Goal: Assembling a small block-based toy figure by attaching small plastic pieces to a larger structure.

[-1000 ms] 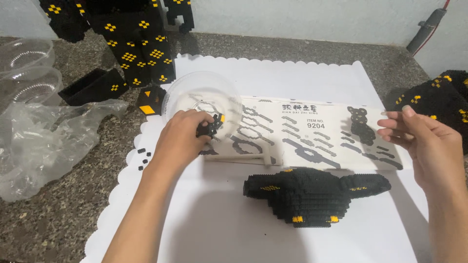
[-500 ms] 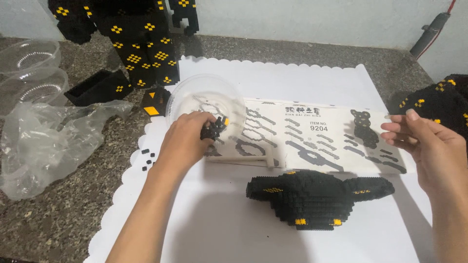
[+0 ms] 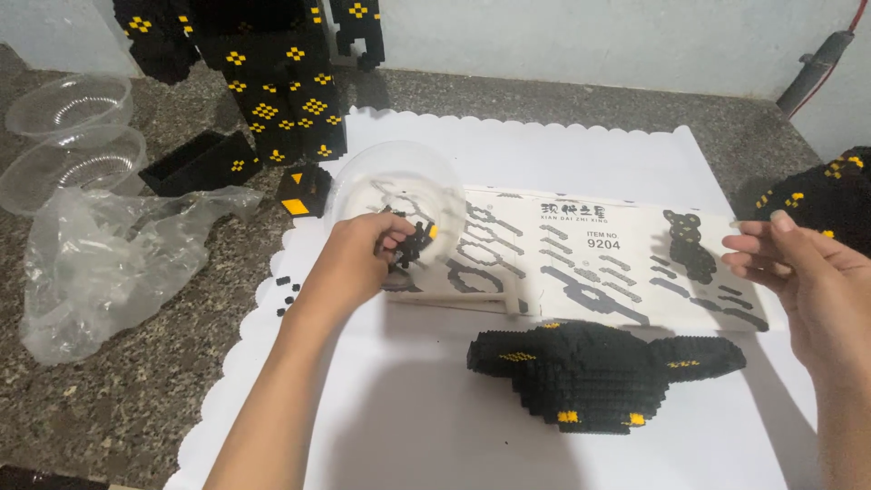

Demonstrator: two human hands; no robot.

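My left hand (image 3: 356, 261) reaches into a clear plastic bowl (image 3: 390, 181) that rests on a white instruction box (image 3: 590, 259); its fingertips are among small black and yellow bricks (image 3: 415, 243) in the bowl. My right hand (image 3: 803, 272) hovers at the right end of the box, fingers loosely apart, holding nothing. In front of the box lies a black brick-built piece (image 3: 599, 367) with yellow dots, shaped like a wide wing.
A tall black and yellow brick figure (image 3: 272, 82) stands at the back left. Two empty clear bowls (image 3: 68, 136) and a crumpled plastic bag (image 3: 100, 263) lie on the stone counter at left. Another black brick part (image 3: 830, 195) sits at right. A white scalloped sheet (image 3: 426, 426) covers the work area.
My left hand has stayed in the bowl, its fingers shifting among the bricks. My right hand has moved slightly nearer the box end.
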